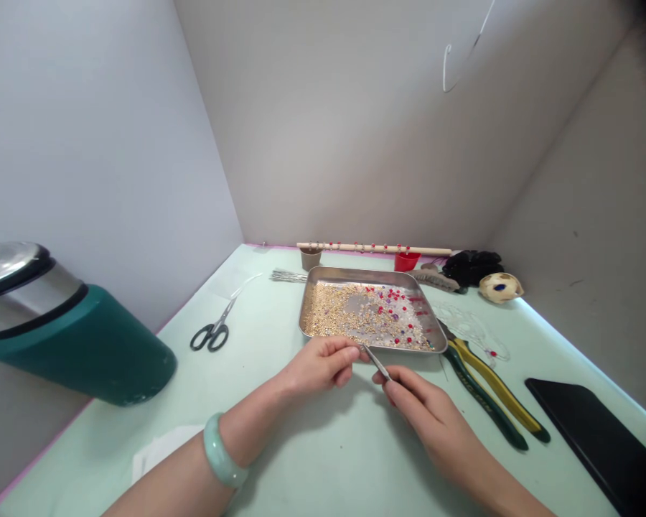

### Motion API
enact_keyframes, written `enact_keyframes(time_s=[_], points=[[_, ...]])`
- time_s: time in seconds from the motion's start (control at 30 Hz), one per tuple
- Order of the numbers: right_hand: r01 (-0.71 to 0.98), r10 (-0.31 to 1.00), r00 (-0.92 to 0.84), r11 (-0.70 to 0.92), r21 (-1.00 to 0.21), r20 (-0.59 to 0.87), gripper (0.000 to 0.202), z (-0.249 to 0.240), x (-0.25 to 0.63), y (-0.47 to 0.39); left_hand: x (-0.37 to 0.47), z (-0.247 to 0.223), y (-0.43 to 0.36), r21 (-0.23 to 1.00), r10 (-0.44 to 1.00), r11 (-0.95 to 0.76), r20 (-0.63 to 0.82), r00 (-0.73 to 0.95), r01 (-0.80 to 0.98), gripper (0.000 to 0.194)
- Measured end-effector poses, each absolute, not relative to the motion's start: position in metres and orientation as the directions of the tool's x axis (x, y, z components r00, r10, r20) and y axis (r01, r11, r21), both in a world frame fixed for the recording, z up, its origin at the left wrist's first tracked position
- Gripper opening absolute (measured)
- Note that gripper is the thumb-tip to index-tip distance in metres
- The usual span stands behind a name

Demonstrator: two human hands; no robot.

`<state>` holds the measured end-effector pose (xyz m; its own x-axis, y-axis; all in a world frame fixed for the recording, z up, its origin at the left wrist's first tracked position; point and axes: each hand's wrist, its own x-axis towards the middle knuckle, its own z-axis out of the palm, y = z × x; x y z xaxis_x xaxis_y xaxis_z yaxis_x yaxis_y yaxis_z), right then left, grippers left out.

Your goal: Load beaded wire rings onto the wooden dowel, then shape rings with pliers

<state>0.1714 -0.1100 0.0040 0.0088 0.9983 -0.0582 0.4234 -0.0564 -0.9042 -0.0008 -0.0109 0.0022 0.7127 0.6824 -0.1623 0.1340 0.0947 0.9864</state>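
Observation:
My left hand, with a pale green bangle on its wrist, is closed in a pinch at the front edge of a metal tray. What lies between its fingertips is too small to make out. In my right hand is a pair of slim metal tweezers, its tip close to the left fingertips. Gold beads fill the tray's left side. Clear, red and purple beads are scattered over its right side.
Scissors and a green bottle stand or lie left. Green-yellow pliers, beaded clear thread and a black flat object lie right. Behind the tray are a beaded wooden stick, a brown cup and a red cup.

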Motion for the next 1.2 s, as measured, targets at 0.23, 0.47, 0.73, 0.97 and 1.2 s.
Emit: enact_keyframes(time_s=[0.23,0.47,0.73,0.97,1.2], points=[[0.446,0.999,0.03,-0.045,-0.894,-0.035,0.036,-0.002,0.173,-0.11,0.0,0.003,-0.01,0.985,0.673,0.151,-0.167,0.721,0.087,0.041],[0.415,0.999,-0.005,-0.043,-0.909,-0.05,0.036,-0.002,0.174,-0.11,0.0,0.0,-0.01,0.989,0.683,0.135,-0.131,0.719,0.052,0.026],[0.483,1.0,-0.011,0.01,-0.875,0.005,0.035,-0.005,0.172,-0.109,0.001,0.0,-0.011,0.987,0.681,0.157,-0.139,0.719,0.042,0.026],[0.487,0.998,-0.049,0.064,-0.871,0.047,0.031,-0.009,0.172,-0.11,0.001,-0.002,-0.01,0.99,0.673,0.115,-0.134,0.728,0.075,0.026],[0.513,0.996,-0.072,0.075,-0.855,0.044,0.029,-0.009,0.172,-0.109,0.001,-0.004,-0.011,0.992,0.665,0.058,-0.121,0.737,0.111,0.024]])
